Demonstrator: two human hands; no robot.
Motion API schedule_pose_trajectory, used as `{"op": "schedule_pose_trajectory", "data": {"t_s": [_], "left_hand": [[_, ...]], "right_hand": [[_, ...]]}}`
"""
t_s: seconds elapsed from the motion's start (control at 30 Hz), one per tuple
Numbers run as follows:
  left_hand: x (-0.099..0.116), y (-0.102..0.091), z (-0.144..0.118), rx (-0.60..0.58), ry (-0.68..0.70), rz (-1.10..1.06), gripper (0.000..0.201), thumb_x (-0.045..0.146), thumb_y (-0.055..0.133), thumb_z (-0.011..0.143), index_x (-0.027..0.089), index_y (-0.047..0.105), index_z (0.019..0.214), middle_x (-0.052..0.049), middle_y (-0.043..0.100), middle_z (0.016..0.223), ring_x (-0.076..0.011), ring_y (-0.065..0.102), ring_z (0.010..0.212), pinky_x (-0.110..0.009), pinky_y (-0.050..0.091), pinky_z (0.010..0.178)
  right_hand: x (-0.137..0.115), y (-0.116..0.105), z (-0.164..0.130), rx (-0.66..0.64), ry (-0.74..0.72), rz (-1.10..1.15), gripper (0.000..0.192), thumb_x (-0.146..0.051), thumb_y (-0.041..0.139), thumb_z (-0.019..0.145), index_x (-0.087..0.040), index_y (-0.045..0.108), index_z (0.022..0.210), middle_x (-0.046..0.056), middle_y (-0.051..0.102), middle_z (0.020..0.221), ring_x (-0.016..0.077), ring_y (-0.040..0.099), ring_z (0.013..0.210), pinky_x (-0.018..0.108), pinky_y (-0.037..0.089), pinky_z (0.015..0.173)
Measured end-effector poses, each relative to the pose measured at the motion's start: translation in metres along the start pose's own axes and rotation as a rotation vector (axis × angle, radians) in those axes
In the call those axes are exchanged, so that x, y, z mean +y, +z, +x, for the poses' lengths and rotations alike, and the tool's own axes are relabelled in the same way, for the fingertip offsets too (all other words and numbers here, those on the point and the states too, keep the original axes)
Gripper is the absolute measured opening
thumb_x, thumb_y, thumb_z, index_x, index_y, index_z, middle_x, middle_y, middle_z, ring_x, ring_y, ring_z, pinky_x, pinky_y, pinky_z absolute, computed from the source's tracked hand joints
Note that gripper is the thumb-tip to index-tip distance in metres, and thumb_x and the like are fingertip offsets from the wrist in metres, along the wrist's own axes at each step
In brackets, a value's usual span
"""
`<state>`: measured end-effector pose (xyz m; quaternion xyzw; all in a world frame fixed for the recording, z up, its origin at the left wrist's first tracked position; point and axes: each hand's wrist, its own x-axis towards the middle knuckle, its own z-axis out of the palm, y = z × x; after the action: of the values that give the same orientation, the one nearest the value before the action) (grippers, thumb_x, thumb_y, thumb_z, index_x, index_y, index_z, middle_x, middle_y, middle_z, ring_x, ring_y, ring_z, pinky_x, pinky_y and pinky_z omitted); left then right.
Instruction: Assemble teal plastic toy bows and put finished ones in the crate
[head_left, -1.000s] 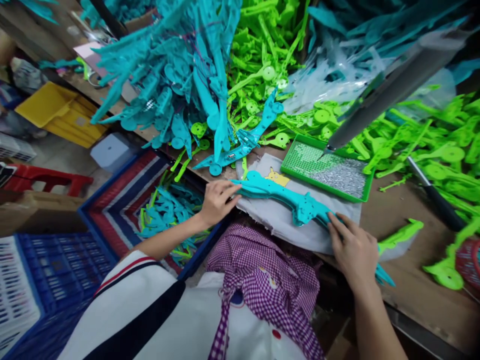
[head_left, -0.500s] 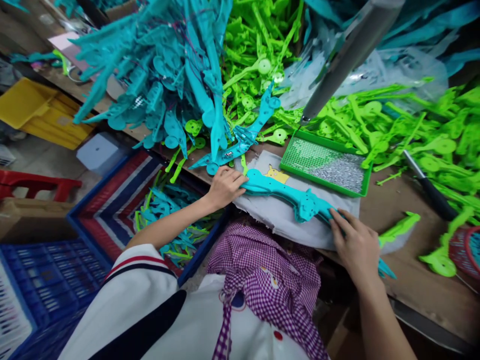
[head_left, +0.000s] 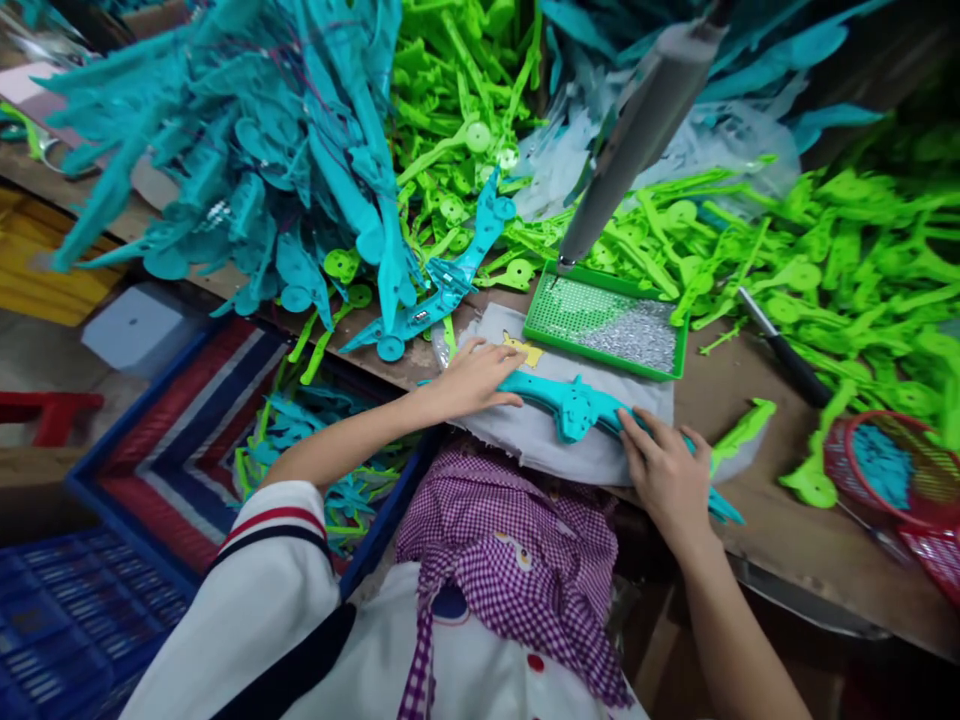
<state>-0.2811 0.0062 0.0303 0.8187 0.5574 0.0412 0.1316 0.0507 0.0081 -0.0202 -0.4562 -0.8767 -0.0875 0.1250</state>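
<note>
Blue plastic part (head_left: pixel 577 408), one: on grey cloth (head_left: pixel 521 435), long axis crosswise between the hands, neither nearer. Left hand (head_left: pixel 474 380): fingers outstretched over left end, unclasped. Right hand (head_left: pixel 670 470): fingers half-bent at right end, grip unclear.

One turquoise part (head_left: pixel 576 410) is lying on one pale cloth (head_left: pixel 517 432), while one grey driver (head_left: pixel 637 130) is hanging over one green tray (head_left: pixel 600 358), whose small metal pieces (head_left: pixel 646 335) are defying a count. One black-handled tool (head_left: pixel 795 365) and one round red basket (head_left: pixel 840 470) are showing; the heaped lime parts (head_left: pixel 799 276) and piled turquoise parts (head_left: pixel 262 150) are overlapping beyond counting.
</note>
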Motion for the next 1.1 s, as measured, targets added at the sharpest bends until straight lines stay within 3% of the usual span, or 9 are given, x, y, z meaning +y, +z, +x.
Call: {"op": "schedule_pose_trajectory", "data": {"t_s": [0.13, 0.27, 0.43, 0.63, 0.77, 0.83, 0.9, 1.0, 1.1], "left_hand": [[0.011, 0.018, 0.029, -0.115, 0.003, -0.027, 0.046, 0.04, 0.065, 0.093, 0.017, 0.06, 0.132, -0.013, 0.065, 0.133, -0.0282, 0.06, 0.121, -0.04, 0.041, 0.102], [0.003, 0.024, 0.031, -0.083, -0.014, -0.107, 0.04, 0.04, 0.071, 0.088, 0.019, 0.066, 0.122, -0.009, 0.071, 0.118, -0.0273, 0.065, 0.112, -0.038, 0.046, 0.094], [-0.003, 0.031, 0.027, -0.025, -0.016, -0.219, 0.043, 0.044, 0.075, 0.085, 0.023, 0.067, 0.122, -0.007, 0.072, 0.122, -0.0257, 0.064, 0.115, -0.038, 0.046, 0.095], [-0.001, 0.034, 0.028, -0.033, -0.062, -0.212, 0.045, 0.042, 0.075, 0.084, 0.022, 0.067, 0.124, -0.007, 0.071, 0.125, -0.0279, 0.062, 0.119, -0.04, 0.045, 0.098], [-0.001, 0.033, 0.032, -0.049, -0.083, -0.221, 0.048, 0.043, 0.08, 0.08, 0.022, 0.068, 0.121, -0.008, 0.071, 0.123, -0.029, 0.063, 0.117, -0.041, 0.045, 0.097], [-0.001, 0.034, 0.033, -0.043, -0.097, -0.23, 0.048, 0.042, 0.081, 0.078, 0.022, 0.069, 0.12, -0.007, 0.071, 0.123, -0.0288, 0.062, 0.117, -0.041, 0.044, 0.098], [-0.001, 0.035, 0.032, -0.016, -0.103, -0.234, 0.047, 0.042, 0.081, 0.078, 0.023, 0.069, 0.119, -0.006, 0.072, 0.122, -0.0282, 0.062, 0.117, -0.041, 0.044, 0.098], [-0.002, 0.035, 0.029, 0.008, -0.072, -0.232, 0.046, 0.044, 0.079, 0.08, 0.023, 0.069, 0.12, -0.006, 0.072, 0.122, -0.0273, 0.062, 0.116, -0.041, 0.044, 0.097], [-0.002, 0.033, 0.03, -0.014, 0.031, -0.236, 0.047, 0.047, 0.075, 0.084, 0.022, 0.067, 0.124, -0.008, 0.069, 0.128, -0.0269, 0.062, 0.119, -0.04, 0.045, 0.097]], "right_hand": [[0.0, 0.003, -0.003, 0.044, 0.023, 0.058, 0.035, -0.032, 0.046, 0.102, -0.023, 0.063, 0.131, 0.011, 0.068, 0.132, 0.0245, 0.067, 0.111, 0.051, 0.03, 0.111], [-0.007, -0.001, -0.003, 0.121, 0.06, 0.167, 0.037, -0.033, 0.052, 0.1, -0.024, 0.06, 0.135, 0.012, 0.066, 0.135, 0.0255, 0.065, 0.118, 0.055, 0.029, 0.114], [-0.02, -0.019, 0.011, 0.338, 0.299, 0.425, 0.034, -0.029, 0.058, 0.096, -0.025, 0.066, 0.129, 0.011, 0.07, 0.126, 0.0259, 0.067, 0.115, 0.05, 0.048, 0.103], [-0.031, -0.052, 0.069, 0.472, 0.441, 0.722, 0.023, -0.036, 0.06, 0.095, -0.024, 0.075, 0.108, 0.006, 0.075, 0.103, 0.0246, 0.071, 0.101, 0.047, 0.056, 0.092], [-0.052, -0.077, 0.123, 0.637, 0.458, 0.949, 0.029, -0.042, 0.053, 0.098, -0.024, 0.072, 0.112, 0.007, 0.073, 0.105, 0.0228, 0.071, 0.095, 0.046, 0.057, 0.089], [-0.061, -0.08, 0.132, 0.541, 0.336, 1.001, 0.03, -0.04, 0.052, 0.099, -0.024, 0.072, 0.115, 0.008, 0.073, 0.11, 0.0223, 0.07, 0.103, 0.044, 0.054, 0.096], [-0.065, -0.073, 0.119, 0.299, 0.174, 0.97, 0.027, -0.036, 0.055, 0.098, -0.024, 0.074, 0.114, 0.008, 0.074, 0.115, 0.0232, 0.068, 0.112, 0.044, 0.052, 0.102], [-0.065, -0.045, 0.072, -0.087, 0.025, 0.805, 0.025, -0.032, 0.058, 0.096, -0.024, 0.076, 0.111, 0.01, 0.071, 0.127, 0.0277, 0.068, 0.117, 0.049, 0.053, 0.103], [-0.066, -0.009, 0.03, -0.202, -0.033, 0.662, 0.028, -0.025, 0.052, 0.099, -0.023, 0.076, 0.112, 0.01, 0.058, 0.144, 0.0309, 0.055, 0.135, 0.059, 0.043, 0.114]]}}
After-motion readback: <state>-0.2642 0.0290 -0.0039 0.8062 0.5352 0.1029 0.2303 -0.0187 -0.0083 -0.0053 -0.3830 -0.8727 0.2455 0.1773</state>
